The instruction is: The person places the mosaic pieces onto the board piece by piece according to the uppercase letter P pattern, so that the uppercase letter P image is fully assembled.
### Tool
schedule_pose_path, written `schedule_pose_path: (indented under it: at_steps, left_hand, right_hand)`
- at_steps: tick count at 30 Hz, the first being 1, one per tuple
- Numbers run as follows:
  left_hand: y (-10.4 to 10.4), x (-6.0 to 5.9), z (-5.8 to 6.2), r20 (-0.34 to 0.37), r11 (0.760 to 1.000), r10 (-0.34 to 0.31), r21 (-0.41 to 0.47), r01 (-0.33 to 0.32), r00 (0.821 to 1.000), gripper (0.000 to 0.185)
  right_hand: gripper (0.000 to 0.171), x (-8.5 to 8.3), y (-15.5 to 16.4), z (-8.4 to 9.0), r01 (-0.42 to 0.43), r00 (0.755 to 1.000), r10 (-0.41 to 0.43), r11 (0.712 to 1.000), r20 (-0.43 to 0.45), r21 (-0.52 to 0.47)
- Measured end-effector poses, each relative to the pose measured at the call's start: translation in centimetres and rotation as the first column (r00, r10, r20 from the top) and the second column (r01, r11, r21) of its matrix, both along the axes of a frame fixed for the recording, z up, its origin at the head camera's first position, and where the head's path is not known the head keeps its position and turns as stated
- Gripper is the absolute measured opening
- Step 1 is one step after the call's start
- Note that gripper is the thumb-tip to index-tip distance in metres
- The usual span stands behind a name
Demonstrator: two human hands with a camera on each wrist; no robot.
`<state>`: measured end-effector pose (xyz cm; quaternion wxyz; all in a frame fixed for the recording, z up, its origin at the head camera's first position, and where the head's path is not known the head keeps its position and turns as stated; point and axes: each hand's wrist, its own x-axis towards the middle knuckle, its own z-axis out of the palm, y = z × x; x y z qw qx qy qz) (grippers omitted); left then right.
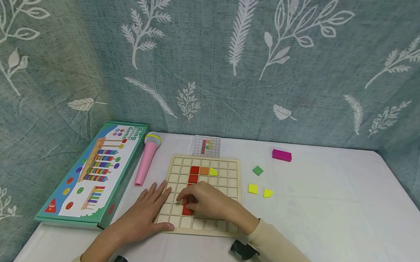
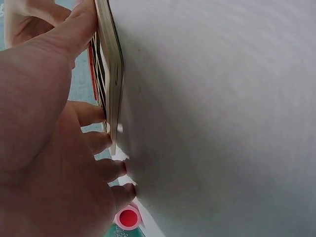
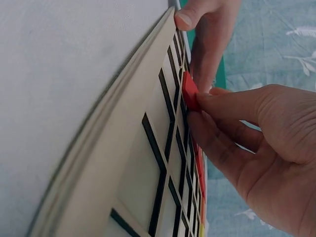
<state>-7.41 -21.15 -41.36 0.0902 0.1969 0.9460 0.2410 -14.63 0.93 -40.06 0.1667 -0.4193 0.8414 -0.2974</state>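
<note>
I see a white bench (image 1: 332, 212) carrying a wooden grid board (image 1: 226, 174) near its front edge, a green game box (image 1: 90, 177) along the left edge, a pink toy microphone (image 1: 147, 159), a pattern card (image 1: 206, 145), a magenta block (image 1: 281, 155), and small green (image 1: 258, 170) and yellow tiles (image 1: 252, 188).

Head view looks from above and behind, forward and down over the tabletop (image 1: 332, 197), taking in the whole wooden grid board (image 1: 202, 194) and both hands at mid distance. Left wrist view sits very close behind the left hand (image 2: 44, 148), skimming along the tabletop at the board's edge (image 2: 111, 64). Right wrist view sits equally close over the right hand (image 3: 261, 148), looking across the board's face (image 3: 148, 163). All three share the board
</note>
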Motion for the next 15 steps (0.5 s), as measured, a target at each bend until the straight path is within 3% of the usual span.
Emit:
schedule_pose_path:
  at_steps: [15]
  left_hand:
    - [0.05,-0.03,0.04,0.019,1.0,0.001,-0.003,-0.001,1.0,0.101]
  right_hand:
    - [0.023,0.02,0.31,-0.2,-0.015,1.0,0.015,1.0,0.007,-0.024]
